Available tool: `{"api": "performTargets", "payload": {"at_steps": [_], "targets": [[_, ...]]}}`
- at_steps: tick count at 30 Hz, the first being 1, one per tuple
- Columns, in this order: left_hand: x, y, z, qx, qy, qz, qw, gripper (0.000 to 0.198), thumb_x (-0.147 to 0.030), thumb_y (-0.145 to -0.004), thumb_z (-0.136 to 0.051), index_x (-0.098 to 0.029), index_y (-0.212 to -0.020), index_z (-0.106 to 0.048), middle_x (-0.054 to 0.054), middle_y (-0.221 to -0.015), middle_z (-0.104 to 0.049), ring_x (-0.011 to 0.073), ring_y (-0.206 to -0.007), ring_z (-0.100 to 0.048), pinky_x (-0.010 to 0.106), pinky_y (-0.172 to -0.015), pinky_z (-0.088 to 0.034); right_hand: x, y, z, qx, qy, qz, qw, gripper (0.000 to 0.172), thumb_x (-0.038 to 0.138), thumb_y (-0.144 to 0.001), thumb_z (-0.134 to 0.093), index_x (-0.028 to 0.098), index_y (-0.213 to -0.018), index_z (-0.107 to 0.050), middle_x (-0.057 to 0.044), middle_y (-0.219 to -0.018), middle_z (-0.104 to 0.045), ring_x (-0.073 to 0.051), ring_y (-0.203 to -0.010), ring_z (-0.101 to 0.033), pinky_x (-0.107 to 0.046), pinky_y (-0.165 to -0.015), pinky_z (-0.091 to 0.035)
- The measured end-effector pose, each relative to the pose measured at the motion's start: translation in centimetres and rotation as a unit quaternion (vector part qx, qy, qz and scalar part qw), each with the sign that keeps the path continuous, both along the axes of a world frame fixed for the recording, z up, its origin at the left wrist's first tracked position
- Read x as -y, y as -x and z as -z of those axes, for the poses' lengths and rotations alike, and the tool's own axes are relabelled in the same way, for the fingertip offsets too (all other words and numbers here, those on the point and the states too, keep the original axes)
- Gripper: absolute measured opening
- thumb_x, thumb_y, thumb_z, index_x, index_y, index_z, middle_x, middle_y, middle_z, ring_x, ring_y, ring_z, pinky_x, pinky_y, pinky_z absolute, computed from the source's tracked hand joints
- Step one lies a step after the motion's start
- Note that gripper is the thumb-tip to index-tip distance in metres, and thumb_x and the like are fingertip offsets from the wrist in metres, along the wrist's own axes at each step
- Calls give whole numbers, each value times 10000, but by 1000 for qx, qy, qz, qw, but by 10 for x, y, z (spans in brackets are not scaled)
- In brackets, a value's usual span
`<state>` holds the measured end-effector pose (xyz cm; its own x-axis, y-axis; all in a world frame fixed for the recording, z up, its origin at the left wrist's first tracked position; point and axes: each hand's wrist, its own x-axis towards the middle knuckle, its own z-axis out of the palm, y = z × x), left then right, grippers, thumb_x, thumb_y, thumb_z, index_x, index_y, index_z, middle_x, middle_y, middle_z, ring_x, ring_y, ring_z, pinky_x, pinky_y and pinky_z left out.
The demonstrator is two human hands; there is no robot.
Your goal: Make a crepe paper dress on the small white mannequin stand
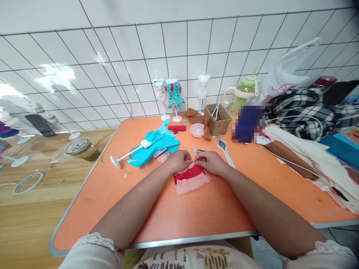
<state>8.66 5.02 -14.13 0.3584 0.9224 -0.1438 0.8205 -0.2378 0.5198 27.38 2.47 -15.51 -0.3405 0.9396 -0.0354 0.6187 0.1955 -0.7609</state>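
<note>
Both hands meet at the upper edge of a small pink and red fabric piece (192,179) with a frayed lower edge. My left hand (180,161) pinches its top edge near the middle. From the right, my right hand (209,162) pinches the same edge, fingertips almost touching those of the left. The fabric hangs toward me over the orange table (157,213). Just beyond the hands lie small thread snips (197,150). To the left, turquoise fabric (151,147) lies under a toppled white mannequin stand (126,155).
Behind are small mannequins, one in turquoise ruffles (174,97), a pink bowl (197,130), a cardboard box (218,119) and a green-lidded jug (245,91). A grey strap-like tool (223,147) lies right of the hands. Plaid cloth (297,110) and white fabric cover the right side.
</note>
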Motion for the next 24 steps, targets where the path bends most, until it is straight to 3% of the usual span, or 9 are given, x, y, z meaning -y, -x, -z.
{"api": "performTargets", "payload": {"at_steps": [6,9,14,20,24], "targets": [[-10,-9,0,33,32,36,998,14,-214,-615,-690,-211,-618,-677,31,-640,-661,240,-724,-607,326,-706,-379,-2,-1,4,-29,20,3,999,148,159,-772,-603,208,-850,-719,-3,-782,-733,-152,-730,-655,-248,-665,-446],[-7,-8,3,92,44,54,993,32,-200,-668,-633,-202,-680,-663,15,-677,-668,196,-693,-604,279,-640,-397,-4,-3,6,-46,27,36,998,180,171,-755,-625,203,-916,-698,2,-750,-731,-150,-698,-662,-245,-646,-459],[0,-8,-1,195,66,52,977,110,-281,-798,-535,-191,-846,-579,-20,-658,-623,130,-588,-566,223,-534,-403,-4,-4,-2,-70,11,85,994,122,288,-756,-650,196,-817,-700,1,-711,-700,-145,-651,-633,-238,-600,-450],[2,-12,-8,278,88,48,955,121,-286,-798,-557,-209,-851,-479,-72,-597,-558,84,-478,-475,199,-492,-370,-1,-3,-12,-190,48,88,977,79,265,-736,-650,190,-760,-639,-12,-793,-713,-141,-737,-664,-250,-706,-496],[3,-11,-11,295,87,64,949,120,-292,-819,-540,-214,-856,-458,-87,-586,-510,73,-477,-427,191,-495,-341,-2,-5,-13,-220,52,101,969,122,282,-699,-671,184,-750,-621,-8,-748,-690,-139,-699,-646,-261,-691,-507]]}}
